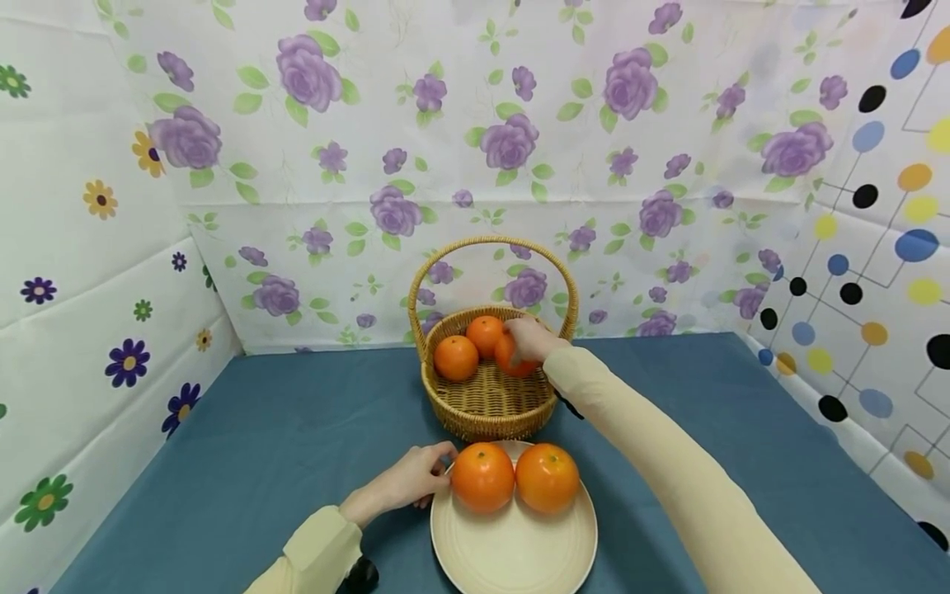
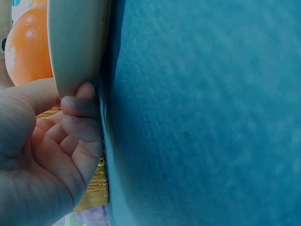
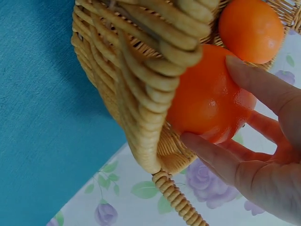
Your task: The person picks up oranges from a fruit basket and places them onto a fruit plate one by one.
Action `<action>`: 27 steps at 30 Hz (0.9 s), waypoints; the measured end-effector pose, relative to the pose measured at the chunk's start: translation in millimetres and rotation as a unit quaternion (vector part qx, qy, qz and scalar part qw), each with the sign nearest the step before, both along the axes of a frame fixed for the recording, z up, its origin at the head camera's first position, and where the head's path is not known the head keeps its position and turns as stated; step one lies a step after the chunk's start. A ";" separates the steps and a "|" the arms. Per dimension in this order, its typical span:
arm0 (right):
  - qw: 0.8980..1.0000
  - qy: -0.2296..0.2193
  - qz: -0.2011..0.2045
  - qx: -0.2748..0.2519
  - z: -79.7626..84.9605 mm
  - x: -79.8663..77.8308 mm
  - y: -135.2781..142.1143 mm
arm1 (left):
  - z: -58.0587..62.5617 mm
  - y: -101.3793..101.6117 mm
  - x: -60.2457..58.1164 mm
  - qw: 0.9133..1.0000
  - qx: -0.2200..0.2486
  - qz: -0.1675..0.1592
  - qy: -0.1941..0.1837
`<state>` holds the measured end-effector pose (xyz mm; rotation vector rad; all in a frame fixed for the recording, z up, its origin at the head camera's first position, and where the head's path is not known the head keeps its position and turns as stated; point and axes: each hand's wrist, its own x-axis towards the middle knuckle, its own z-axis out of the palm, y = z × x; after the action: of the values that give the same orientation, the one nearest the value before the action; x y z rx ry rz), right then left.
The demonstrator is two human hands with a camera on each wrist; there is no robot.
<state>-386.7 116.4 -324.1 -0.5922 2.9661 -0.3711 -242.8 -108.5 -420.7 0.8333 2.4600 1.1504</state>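
Plate (image 1: 514,549), one, bearing two oranges (image 1: 482,477); my left hand (image 1: 416,474) pinches its edge. Basket (image 1: 490,426), one, just behind: two further oranges (image 1: 456,358), plus a third orange (image 3: 211,94) my right hand (image 1: 534,337) grips. I should hold evenly, clear of the handle (image 1: 493,239).

Held orange (image 3: 211,96): right hand (image 1: 533,339) covers a chunk of it in the head view; basket (image 1: 486,425) hides its left side in the right wrist shot.
Right hand: lopped off by the right edge of its own wrist view.
Left hand (image 1: 408,477): same deal, left edge of its wrist view.
Plate (image 1: 512,553): bottom chopped, bottom centre of the head view.
Sleeves (image 1: 668,462): both run off the bottom edge there.
Black thing (image 1: 361,577): lower left, half under a sleeve, no clue what.
Blue cloth (image 2: 202,113): kinda blurry in the left wrist view.
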 end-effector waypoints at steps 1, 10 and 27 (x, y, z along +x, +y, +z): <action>1.000 -0.001 0.003 -0.002 0.9 0.8 -0.3 | -0.1 0.2 -0.2 1.000 -0.001 0.001 -0.003; 0.999 0.014 0.029 -0.003 8.7 6.8 1.4 | 0.4 0.3 -1.0 1.000 -0.003 0.001 -0.001; 0.996 0.020 0.078 -0.027 20.9 23.1 4.9 | -1.1 1.0 -1.3 1.000 -0.003 0.000 -0.001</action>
<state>-363.7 121.3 -303.2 -0.8397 2.9296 -0.4317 -244.1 -107.5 -421.8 0.8291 2.4603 1.1418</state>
